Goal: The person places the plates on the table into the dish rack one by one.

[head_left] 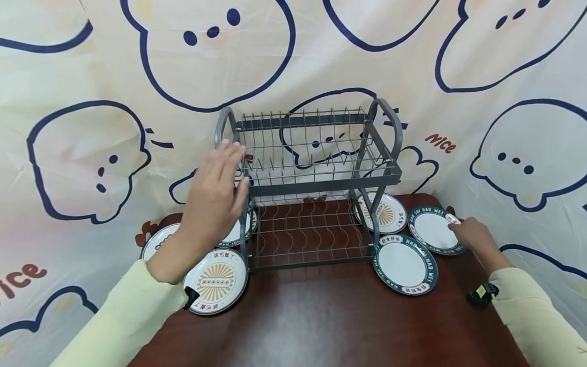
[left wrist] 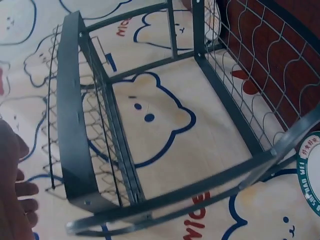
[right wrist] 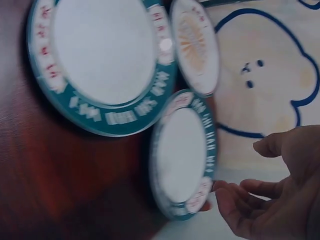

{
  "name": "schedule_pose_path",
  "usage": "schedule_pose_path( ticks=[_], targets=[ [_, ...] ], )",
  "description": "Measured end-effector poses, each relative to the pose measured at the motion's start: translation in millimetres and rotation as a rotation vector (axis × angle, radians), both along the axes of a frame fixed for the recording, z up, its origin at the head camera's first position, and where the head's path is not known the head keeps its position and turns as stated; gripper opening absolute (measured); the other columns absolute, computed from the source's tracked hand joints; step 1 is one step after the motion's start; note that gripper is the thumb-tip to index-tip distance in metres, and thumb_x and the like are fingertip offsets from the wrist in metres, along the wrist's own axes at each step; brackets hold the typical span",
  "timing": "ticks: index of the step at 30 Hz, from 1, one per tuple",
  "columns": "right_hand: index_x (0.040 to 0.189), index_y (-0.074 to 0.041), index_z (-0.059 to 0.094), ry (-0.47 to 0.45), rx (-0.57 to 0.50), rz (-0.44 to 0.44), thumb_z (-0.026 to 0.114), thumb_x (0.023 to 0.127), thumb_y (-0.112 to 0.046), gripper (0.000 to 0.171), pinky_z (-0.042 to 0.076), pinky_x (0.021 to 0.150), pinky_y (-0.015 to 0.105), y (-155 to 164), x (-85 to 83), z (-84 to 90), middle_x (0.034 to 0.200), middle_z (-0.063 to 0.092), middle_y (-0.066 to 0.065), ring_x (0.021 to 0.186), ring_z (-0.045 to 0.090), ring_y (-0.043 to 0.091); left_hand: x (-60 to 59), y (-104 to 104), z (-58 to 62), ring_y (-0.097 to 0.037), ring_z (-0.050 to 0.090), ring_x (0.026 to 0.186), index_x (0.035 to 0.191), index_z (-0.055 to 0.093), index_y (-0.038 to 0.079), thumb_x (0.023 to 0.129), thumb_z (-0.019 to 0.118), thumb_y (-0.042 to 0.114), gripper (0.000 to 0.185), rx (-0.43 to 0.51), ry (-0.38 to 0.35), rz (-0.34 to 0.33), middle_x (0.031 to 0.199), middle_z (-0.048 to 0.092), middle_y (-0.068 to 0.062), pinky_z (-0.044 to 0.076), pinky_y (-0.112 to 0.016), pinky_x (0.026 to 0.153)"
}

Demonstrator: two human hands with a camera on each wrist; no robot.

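Note:
A grey two-tier wire dish rack (head_left: 316, 184) stands on the table. My left hand (head_left: 212, 191) is raised in front of the rack's left end, fingers straight and nothing held. In the left wrist view, the fingers of that hand (left wrist: 17, 195) are beside the rack's upper tier, apart from it. My right hand (head_left: 477, 238) is at the outer rim of a green-rimmed plate (head_left: 434, 232) at the right. In the right wrist view, thumb and loosely bent fingers of this hand (right wrist: 275, 185) stand apart, fingertips close to the plate's rim; whether they touch it I cannot tell.
Right of the rack lie another green-rimmed plate (head_left: 404, 265) and a sunburst plate (head_left: 387, 214). On the left are a sunburst plate (head_left: 215, 281), a green-lettered plate (head_left: 235, 235) and a partly hidden plate (head_left: 158, 238). A cartoon-printed cloth (head_left: 321, 66) hangs behind the brown table (head_left: 298, 311).

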State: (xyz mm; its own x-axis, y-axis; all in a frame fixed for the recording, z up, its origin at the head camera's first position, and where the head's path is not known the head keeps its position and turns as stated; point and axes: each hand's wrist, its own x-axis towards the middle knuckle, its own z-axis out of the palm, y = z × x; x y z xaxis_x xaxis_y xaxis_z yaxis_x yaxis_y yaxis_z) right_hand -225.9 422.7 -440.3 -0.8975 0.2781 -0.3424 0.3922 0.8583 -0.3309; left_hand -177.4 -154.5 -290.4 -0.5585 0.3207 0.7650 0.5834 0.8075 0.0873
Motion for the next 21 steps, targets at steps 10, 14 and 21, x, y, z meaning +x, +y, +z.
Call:
schedule_pose_path(
  ticks=[10, 14, 21],
  targets=[
    [0.118, 0.032, 0.049, -0.017, -0.051, -0.12, 0.043, 0.104, -0.027, 0.062, 0.057, 0.074, 0.048, 3, 25.2, -51.7, 0.107, 0.058, 0.044, 0.092, 0.061, 0.047, -6.6, 9, -11.1, -0.038, 0.044, 0.148, 0.147, 0.051, -0.005, 0.103, 0.06, 0.014, 0.049, -0.22, -0.087, -0.013, 0.154, 0.051, -0.022, 0.036, -0.054, 0.123],
    [0.128, 0.031, 0.043, -0.028, -0.134, -0.257, 0.043, 0.103, -0.025, 0.062, 0.062, 0.077, 0.047, 7, 26.1, -67.5, 0.119, 0.053, 0.044, 0.1, 0.063, 0.048, -6.6, 10, -11.2, -0.037, 0.043, 0.149, 0.148, 0.05, -0.004, 0.103, 0.06, 0.018, 0.051, -0.232, -0.096, -0.012, 0.155, 0.05, -0.022, 0.034, -0.053, 0.124],
    [0.156, 0.016, 0.017, 0.068, -0.627, -0.659, 0.041, 0.107, -0.018, 0.064, 0.065, 0.078, 0.032, 17, 19.6, -87.7, 0.118, 0.049, 0.029, 0.084, 0.068, 0.023, -5.8, 10, -10.3, -0.036, 0.04, 0.15, 0.149, 0.048, -0.004, 0.101, 0.065, 0.02, 0.057, -0.228, -0.128, -0.009, 0.157, 0.047, -0.02, 0.032, -0.052, 0.125]
  ],
)
